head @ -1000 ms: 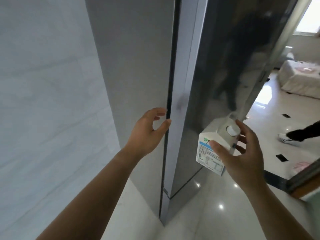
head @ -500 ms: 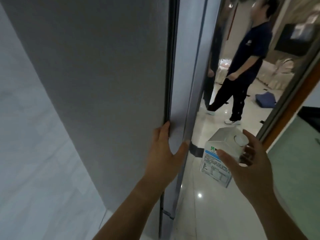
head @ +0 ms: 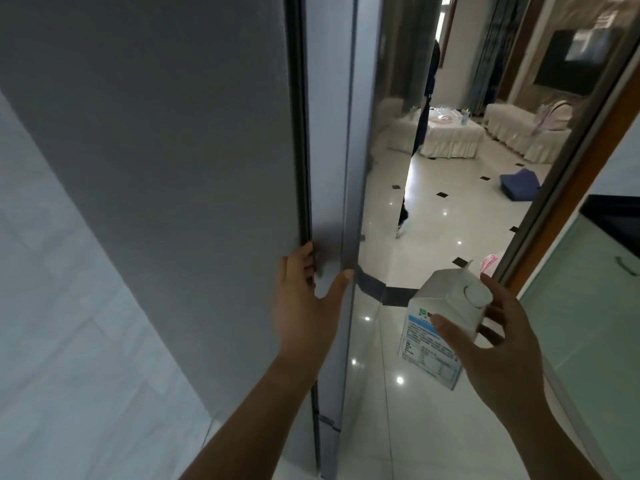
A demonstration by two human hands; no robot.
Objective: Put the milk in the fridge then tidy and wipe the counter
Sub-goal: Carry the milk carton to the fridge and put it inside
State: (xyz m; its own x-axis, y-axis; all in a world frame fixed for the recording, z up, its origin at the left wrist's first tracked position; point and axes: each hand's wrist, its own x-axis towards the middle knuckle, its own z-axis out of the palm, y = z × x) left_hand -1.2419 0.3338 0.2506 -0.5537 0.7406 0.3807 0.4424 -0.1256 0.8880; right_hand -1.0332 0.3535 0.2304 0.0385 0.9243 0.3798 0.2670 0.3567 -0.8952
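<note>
The tall grey fridge [head: 173,150] fills the left and centre of the head view, seen edge-on. My left hand [head: 304,303] grips the edge of the fridge door [head: 332,168], fingers tucked into the seam and thumb on the door's side. The door's glossy front [head: 388,140] mirrors the room. My right hand [head: 498,344] holds the white milk carton [head: 436,327] with a blue label and a round white cap, tilted, to the right of the door at waist height.
A pale marble wall [head: 52,306] stands left of the fridge. Glossy white floor tiles [head: 398,410] lie below. A wooden door frame [head: 581,174] runs diagonally at right, with a green glass panel [head: 588,323] beside it. A person's leg [head: 403,213] shows past the door; sofas stand beyond.
My left hand has gone from hovering near the door edge to gripping it. The view has swung right, so the room shows past the door. The carton stays in my right hand.
</note>
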